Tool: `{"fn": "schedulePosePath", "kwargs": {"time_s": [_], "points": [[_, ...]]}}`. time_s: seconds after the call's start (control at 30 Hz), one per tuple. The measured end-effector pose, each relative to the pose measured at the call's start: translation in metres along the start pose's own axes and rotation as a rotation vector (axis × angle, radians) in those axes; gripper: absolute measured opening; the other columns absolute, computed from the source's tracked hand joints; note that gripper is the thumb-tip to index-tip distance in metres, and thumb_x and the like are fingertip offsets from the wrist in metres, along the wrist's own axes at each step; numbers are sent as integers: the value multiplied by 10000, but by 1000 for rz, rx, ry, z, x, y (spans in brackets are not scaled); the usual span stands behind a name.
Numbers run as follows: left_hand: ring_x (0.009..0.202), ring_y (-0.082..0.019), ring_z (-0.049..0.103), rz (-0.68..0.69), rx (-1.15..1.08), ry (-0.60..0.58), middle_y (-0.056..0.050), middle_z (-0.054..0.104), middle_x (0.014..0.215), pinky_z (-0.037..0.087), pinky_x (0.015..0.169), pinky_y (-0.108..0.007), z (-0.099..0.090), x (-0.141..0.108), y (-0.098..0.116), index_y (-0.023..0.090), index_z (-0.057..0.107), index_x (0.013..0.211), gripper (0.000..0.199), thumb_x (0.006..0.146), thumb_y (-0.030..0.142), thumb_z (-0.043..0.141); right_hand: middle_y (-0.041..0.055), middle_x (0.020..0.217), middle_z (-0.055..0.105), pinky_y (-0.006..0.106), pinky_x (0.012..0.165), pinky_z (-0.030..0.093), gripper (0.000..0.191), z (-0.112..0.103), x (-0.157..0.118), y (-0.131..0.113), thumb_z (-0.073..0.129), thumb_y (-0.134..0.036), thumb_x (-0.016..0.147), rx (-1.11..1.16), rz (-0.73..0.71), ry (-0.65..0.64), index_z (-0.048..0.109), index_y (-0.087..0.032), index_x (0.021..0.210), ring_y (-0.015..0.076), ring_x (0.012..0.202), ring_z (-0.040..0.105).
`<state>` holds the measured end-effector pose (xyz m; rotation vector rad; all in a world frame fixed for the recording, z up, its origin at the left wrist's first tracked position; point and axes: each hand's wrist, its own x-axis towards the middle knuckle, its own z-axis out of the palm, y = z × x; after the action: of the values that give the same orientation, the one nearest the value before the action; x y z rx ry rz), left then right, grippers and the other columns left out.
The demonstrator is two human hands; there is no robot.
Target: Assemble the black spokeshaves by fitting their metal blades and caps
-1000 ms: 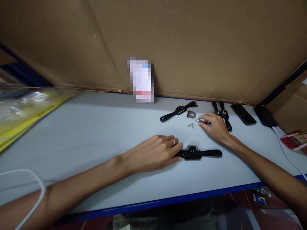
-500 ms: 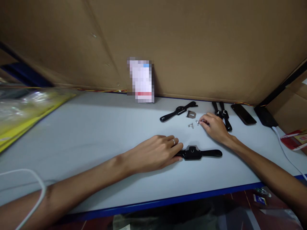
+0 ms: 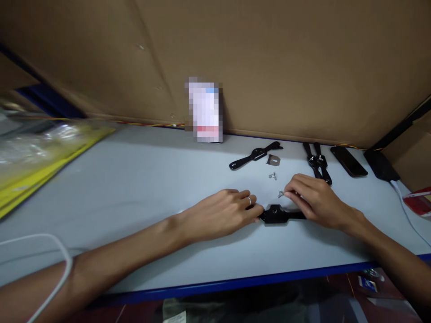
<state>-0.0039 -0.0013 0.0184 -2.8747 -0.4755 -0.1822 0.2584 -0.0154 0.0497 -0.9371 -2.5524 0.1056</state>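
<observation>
A black spokeshave (image 3: 276, 215) lies on the table, a small silver stud at its middle. My left hand (image 3: 232, 208), with a ring on one finger, is closed on its left handle. My right hand (image 3: 313, 197) pinches a small silver thumbscrew (image 3: 280, 193) just above the spokeshave and hides part of its right handle. Another thumbscrew (image 3: 272, 176) lies beyond, below a flat metal blade (image 3: 273, 160) with a slot. Behind them rests another black spokeshave body (image 3: 258, 154).
Two more black spokeshaves (image 3: 316, 162) lie side by side at the back right. Beside them are a dark phone (image 3: 349, 161) and a black device (image 3: 381, 165) with a white cable. A blurred-out upright item (image 3: 207, 112) leans on the cardboard wall (image 3: 262, 67). Plastic bags (image 3: 30, 148) sit at left.
My right hand has brought the thumbscrew from beside the blade toward me, over the spokeshave. My left hand keeps its hold on the handle. The view has shifted slightly.
</observation>
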Motion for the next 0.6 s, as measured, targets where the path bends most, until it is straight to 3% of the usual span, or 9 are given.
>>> {"fn": "schedulePosePath", "kwargs": {"time_s": [0.17,0.6], "points": [[688,-174,564,8,-9,16,-19,609,777,372,569,-332,1,0,0,178,557,927,162,1027,295,506,58,785,598,289,628,391,276,-3,-1,-17,379,-149,1018,-55,-46,-121,595,-144,846,151,683,495],[674,-166,570,9,14,20,-7,607,773,372,565,-331,0,1,0,186,553,918,157,1019,302,519,53,814,604,296,630,345,188,11,-2,-12,443,-46,931,-160,-16,-267,587,-140,855,153,701,470]]}}
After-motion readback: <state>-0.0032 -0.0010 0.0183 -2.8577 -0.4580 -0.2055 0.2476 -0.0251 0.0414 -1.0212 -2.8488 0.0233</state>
